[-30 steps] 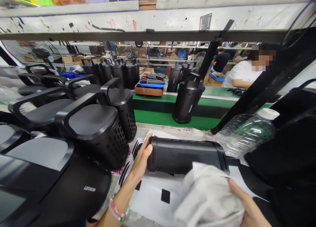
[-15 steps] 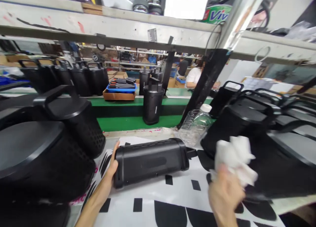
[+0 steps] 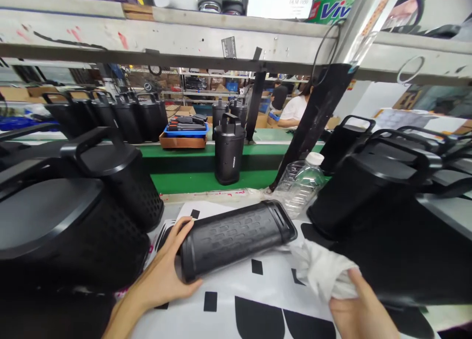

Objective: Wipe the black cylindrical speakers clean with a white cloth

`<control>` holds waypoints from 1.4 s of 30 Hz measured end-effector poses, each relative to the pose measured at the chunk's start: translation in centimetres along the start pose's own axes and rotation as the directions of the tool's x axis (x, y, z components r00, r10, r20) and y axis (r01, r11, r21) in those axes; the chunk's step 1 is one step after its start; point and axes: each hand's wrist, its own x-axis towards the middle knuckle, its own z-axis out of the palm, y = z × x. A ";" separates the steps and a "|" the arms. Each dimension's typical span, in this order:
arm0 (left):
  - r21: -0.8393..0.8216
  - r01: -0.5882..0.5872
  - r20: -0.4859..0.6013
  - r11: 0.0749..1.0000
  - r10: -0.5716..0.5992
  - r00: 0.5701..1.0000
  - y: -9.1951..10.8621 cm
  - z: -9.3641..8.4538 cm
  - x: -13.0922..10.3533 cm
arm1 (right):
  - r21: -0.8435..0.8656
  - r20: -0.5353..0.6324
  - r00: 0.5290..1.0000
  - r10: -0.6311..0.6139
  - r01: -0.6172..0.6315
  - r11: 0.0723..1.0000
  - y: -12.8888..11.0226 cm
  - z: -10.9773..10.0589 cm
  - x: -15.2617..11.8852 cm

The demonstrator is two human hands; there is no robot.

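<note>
A black speaker-like case (image 3: 236, 235) with a textured face lies on its side on the white sheet (image 3: 191, 319) with black shapes. My left hand (image 3: 167, 272) grips its left end, fingers over the top edge and thumb below. In my right hand (image 3: 359, 299) is a crumpled white cloth (image 3: 322, 270), which hangs leftward near the case's right end. A clear plastic bottle (image 3: 302, 184) with a white cap stands behind the case.
Black cases with handles crowd the left (image 3: 55, 226) and right (image 3: 398, 221). Another case (image 3: 229, 154) stands on the green conveyor (image 3: 184, 181), beside a box of parts (image 3: 183, 141). A shelf (image 3: 184, 31) crosses above; a person (image 3: 295, 107) sits beyond.
The black case has turned so its textured face shows, and its right end no longer shows the handle standing out. My left hand wraps further round it; my right hand with the cloth moved lower.
</note>
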 end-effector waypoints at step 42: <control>-0.107 0.168 0.163 0.980 -0.149 0.975 0.1 0.5 -1.4 | -0.900 0.259 0.746 -0.614 0.418 0.127 -4.2 6.6 3.4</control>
